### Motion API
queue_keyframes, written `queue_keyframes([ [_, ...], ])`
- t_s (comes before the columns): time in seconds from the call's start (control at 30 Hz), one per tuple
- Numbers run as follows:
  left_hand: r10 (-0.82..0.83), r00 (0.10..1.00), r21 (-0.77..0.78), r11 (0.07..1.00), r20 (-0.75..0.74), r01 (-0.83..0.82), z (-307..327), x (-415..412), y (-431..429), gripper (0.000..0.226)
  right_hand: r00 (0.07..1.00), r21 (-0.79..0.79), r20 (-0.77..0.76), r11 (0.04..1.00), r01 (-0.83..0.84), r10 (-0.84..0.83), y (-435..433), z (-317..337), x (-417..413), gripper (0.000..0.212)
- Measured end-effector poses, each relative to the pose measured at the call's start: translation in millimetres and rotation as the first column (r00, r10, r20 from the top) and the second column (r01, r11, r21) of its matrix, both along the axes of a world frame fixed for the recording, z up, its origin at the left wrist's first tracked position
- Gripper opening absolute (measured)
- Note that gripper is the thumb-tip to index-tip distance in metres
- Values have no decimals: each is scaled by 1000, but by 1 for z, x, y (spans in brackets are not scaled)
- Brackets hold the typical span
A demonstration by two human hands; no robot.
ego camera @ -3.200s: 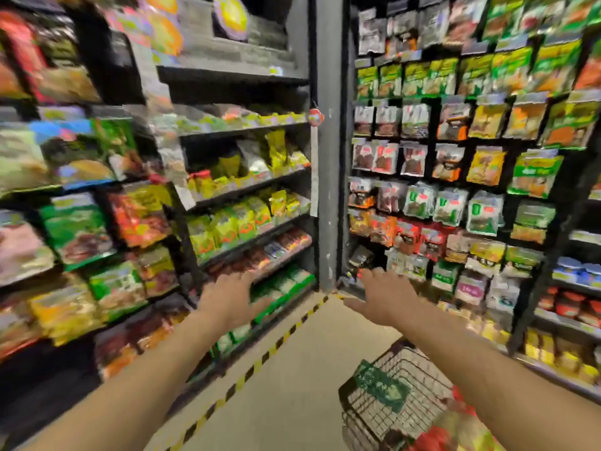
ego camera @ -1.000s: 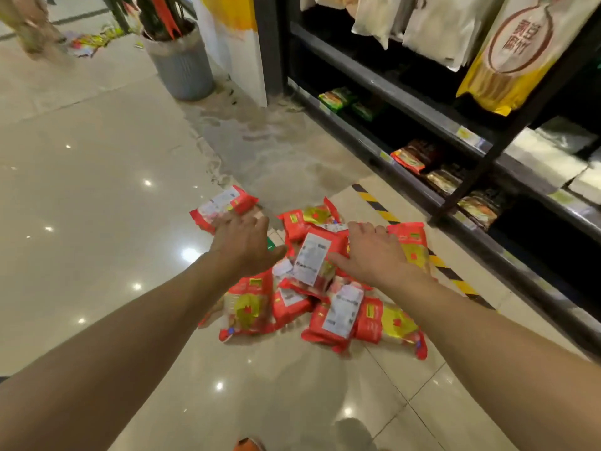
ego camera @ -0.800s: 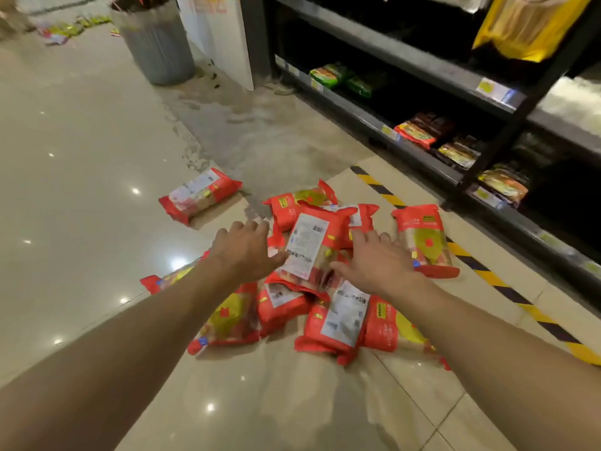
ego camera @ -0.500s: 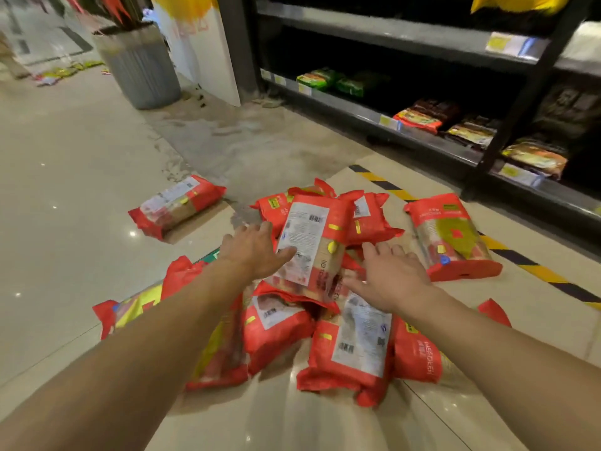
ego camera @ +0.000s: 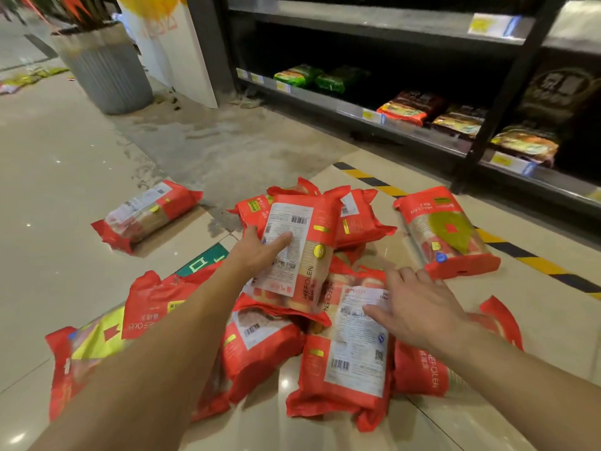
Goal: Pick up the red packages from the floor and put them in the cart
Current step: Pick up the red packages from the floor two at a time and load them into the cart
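Left hand [ego camera: 260,252] holds top red package [ego camera: 305,242]; right hand [ego camera: 419,314] spread over lower package [ego camera: 351,353].

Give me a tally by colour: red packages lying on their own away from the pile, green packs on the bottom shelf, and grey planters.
Red packages lying on their own: 2
Green packs on the bottom shelf: 2
Grey planter: 1
Total: 5

The top package [ego camera: 302,249] lies on the heap [ego camera: 351,369] before the shelf [ego camera: 422,131]; one package [ego camera: 146,214] lies left, another package [ego camera: 445,232] right.
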State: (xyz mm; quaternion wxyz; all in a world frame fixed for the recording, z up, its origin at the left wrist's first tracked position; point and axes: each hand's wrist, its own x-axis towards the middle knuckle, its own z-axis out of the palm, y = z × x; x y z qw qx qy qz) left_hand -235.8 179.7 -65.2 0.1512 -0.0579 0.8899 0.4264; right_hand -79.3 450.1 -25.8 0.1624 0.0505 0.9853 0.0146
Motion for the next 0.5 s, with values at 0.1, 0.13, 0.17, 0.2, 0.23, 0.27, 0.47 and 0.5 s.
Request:
queue_keyframes([
  [0.1,32,999,123,992,32,-36,2,5,7,78,1000,-1,5,1000,-3,3,0,-5,-1,81],
  [0.13,47,998,152,987,33,-52,1,5,8,74,1000,-10,8,1000,2,-2,0,-7,0,81],
  [0.17,69,996,177,981,49,-77,1,7,10,74,1000,-20,12,1000,8,-8,0,-9,1,82],
  [0.2,86,995,195,976,59,-96,-1,8,12,70,1000,-25,17,1000,13,-13,0,-12,2,82],
  [0.23,105,992,194,974,63,-116,0,10,13,63,1000,-26,23,1000,16,-15,1,-15,4,81],
  [0.27,117,991,194,973,59,-126,-2,10,14,57,999,-24,30,1000,19,-18,1,-17,6,81],
  [0.47,161,987,165,973,26,-163,5,14,14,56,997,-59,41,996,73,-71,4,-19,9,78],
  [0.5,169,985,153,973,26,-171,8,15,13,52,995,-73,40,993,94,-91,4,-19,9,79],
])
